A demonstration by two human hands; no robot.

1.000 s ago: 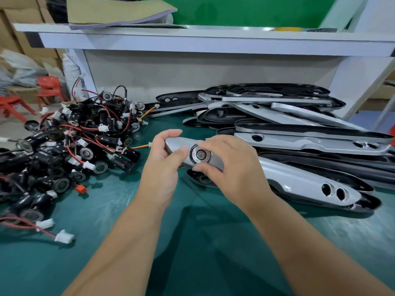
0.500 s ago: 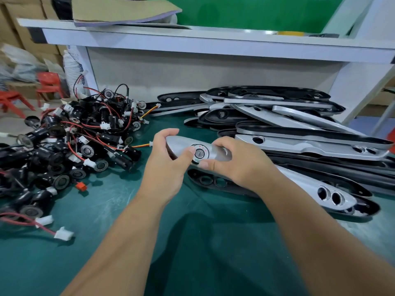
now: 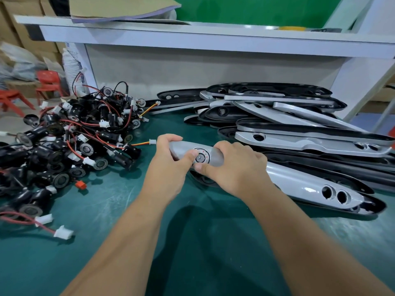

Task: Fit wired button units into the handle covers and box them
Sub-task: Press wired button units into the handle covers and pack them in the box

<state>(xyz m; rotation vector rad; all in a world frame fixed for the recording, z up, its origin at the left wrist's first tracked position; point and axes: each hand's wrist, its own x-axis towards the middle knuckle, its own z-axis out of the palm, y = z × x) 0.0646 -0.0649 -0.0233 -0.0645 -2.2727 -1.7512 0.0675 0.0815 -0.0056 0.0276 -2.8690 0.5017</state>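
Thumbs have converged on the round metal button unit [image 3: 200, 157], left hand [image 3: 168, 167] and right hand [image 3: 237, 167] clamping the silver handle cover [image 3: 181, 147]; uneven pressure could tilt it.

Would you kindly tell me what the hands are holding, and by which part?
Both hold one silver handle cover: the left hand grips its rounded end, the right hand its middle, thumbs beside the fitted button unit.

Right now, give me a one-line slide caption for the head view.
Left hand and right hand hold a cover with a button unit seated, beside the button pile.
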